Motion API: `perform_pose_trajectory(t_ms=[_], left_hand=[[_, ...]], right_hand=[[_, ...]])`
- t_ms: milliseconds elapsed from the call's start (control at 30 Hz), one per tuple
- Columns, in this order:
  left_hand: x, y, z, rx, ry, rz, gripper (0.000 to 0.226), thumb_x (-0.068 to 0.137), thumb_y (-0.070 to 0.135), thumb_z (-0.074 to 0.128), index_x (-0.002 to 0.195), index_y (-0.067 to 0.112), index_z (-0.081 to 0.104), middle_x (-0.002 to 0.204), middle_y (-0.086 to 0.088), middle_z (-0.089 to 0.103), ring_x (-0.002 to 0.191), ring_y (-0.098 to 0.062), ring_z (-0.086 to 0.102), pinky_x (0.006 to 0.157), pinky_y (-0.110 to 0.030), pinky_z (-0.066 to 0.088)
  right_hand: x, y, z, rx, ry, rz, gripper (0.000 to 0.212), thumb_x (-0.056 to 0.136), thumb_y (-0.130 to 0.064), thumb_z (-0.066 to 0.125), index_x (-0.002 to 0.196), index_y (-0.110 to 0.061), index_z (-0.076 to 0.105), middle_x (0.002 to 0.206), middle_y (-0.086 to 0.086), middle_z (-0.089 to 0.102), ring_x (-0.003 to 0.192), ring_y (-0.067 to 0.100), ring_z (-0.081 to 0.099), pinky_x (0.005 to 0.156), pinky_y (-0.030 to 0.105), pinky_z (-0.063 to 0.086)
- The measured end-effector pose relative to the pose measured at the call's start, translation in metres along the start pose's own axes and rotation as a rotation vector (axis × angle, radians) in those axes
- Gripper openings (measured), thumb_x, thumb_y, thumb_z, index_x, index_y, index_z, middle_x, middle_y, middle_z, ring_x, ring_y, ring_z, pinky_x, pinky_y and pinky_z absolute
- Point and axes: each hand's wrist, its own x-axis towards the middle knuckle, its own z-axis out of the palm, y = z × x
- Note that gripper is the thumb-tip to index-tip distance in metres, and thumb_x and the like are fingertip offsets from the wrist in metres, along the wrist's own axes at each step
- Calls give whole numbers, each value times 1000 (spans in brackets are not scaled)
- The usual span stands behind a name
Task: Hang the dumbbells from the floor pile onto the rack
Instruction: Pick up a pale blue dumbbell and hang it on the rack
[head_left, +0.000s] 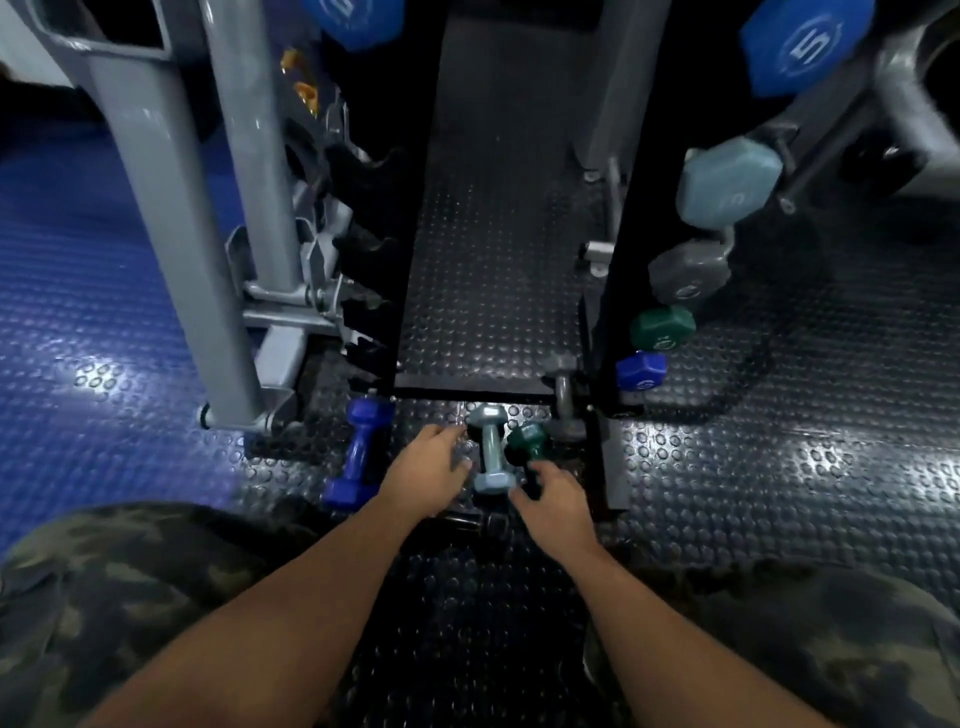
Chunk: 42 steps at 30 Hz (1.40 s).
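Both hands, left (427, 470) and right (553, 499), reach unclenched, flanking the pale-grey vinyl hex dumbbell (490, 451) at 12 o'clock, presumably to lift it.

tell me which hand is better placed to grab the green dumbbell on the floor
Probably the right hand: it sits just below the green dumbbell, fingers nearly on it. The left hand is across the pale blue dumbbell.

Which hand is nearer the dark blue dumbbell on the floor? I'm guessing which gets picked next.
Left. The left hand is just right of the dark blue dumbbell; the right hand lies farther right, beyond the light grey dumbbell.
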Motion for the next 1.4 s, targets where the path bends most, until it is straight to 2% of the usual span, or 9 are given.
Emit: perform_pose_trajectory(t_ms=[133,400,600,733,933,1067,1200,1300,1400], left_hand=[[54,-16,32,21,-65,-4,67,99,40,64,159,29,38,144,-9,52,128,-29,57,108,-45,50],[145,-42,86,13,-123,-21,72,95,37,69,157,27,35,143,-9,56,131,-30,56,112,-48,47],[206,-53,108,59,-215,-23,76,96,36,69,160,21,32,152,-14,48,136,-34,53,114,-48,46],[236,-48,124,93,-278,-7,78,100,38,64,164,24,22,162,-17,32,142,-39,47,118,-47,42],[255,-47,144,123,-430,-51,84,102,27,62,167,32,10,173,-16,2,154,-42,27,124,-45,30],[261,-38,139,71,-414,-118,78,94,22,67,162,29,29,163,-17,23,145,-40,42,118,-43,41],[250,-33,132,78,-330,-161,70,88,33,77,148,27,42,145,-13,40,127,-34,55,105,-39,49],[234,-31,121,69,-197,-150,62,86,48,80,133,25,46,132,-11,40,109,-34,63,98,-43,54],[216,-32,100,83,-40,-137,78,81,58,82,144,27,46,133,-13,34,102,-33,63,96,-43,58]], right_hand=[[38,14,30,26,-26,42,47,97,-31,72,140,-14,61,127,5,67,94,9,53,78,17,39],[110,50,87,157,-77,189,41,90,-35,72,127,-18,65,114,6,71,91,15,67,67,23,47],[150,70,116,190,-123,286,60,87,-42,77,137,-14,60,125,10,62,104,22,62,87,32,52],[170,80,128,193,-123,339,58,92,-40,76,139,-11,57,128,12,56,101,20,54,90,29,45],[185,88,144,296,-278,422,63,82,-43,84,133,-13,61,115,4,69,100,24,69,94,47,59],[186,88,142,326,-261,433,40,84,-33,84,116,-14,70,102,0,73,92,20,72,85,40,61],[176,81,136,323,-234,440,28,82,-25,85,105,-15,74,91,-1,74,79,15,69,62,25,51],[165,72,127,342,-209,392,25,78,-20,86,98,-20,71,87,-5,73,75,10,68,55,17,47],[155,56,115,343,-213,295,27,77,-16,87,95,-26,70,85,-11,74,77,8,71,59,15,52]])
